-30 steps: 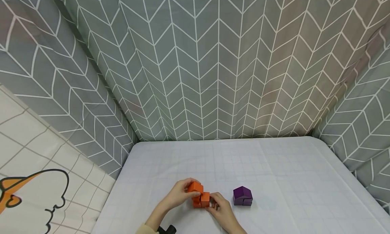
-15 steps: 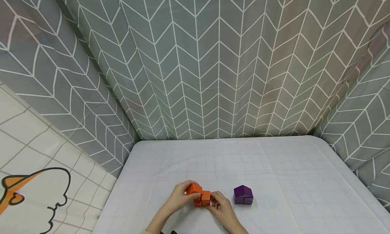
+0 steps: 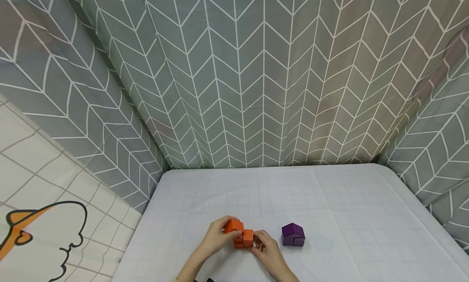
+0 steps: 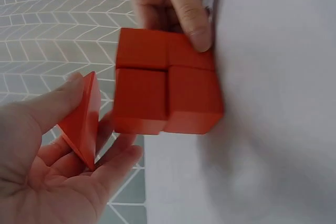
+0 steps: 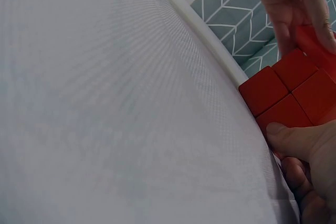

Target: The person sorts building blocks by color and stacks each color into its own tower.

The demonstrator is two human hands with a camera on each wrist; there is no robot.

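Over the table my left hand (image 3: 216,238) pinches an orange-red triangular block (image 4: 86,121) between thumb and fingers. In the left wrist view, that block stands slightly apart from a square stack of orange-red cubes (image 4: 168,85), two high and two wide. My right hand (image 3: 270,251) grips the stack at its right side, with the thumb (image 5: 289,137) pressed on a lower cube. Behind the stack, its other fingers are partly hidden. In the head view, the triangular block overlaps the upper left of the cubes (image 3: 248,238).
To the right of my right hand stands a small purple block house (image 3: 293,236) with a pointed top. The table (image 3: 340,217) has a white cloth. Grey patterned curtains (image 3: 253,90) hang behind and at both sides.
Both hands keep their holds almost in place. The black piece at my left wrist shows less at the bottom edge, and the head view has shifted slightly.
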